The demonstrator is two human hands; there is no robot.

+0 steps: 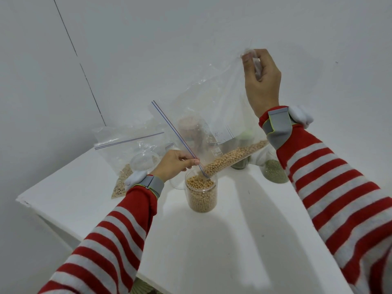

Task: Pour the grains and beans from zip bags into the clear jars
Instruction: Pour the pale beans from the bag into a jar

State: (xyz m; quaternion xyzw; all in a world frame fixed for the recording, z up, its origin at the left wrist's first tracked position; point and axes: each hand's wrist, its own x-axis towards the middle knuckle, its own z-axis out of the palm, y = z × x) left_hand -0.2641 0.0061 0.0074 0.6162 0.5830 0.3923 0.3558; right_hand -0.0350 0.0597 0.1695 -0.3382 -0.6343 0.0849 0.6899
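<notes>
My left fingers [188, 163] pinch the zip edge of the bag [212, 98] right over the mouth of the jar [201, 196] on the table [212, 240], and my right fingers [265, 60] pinch its far corner, held high. The beans [231, 159] slope along the bag's low fold into the nearly full jar.
</notes>
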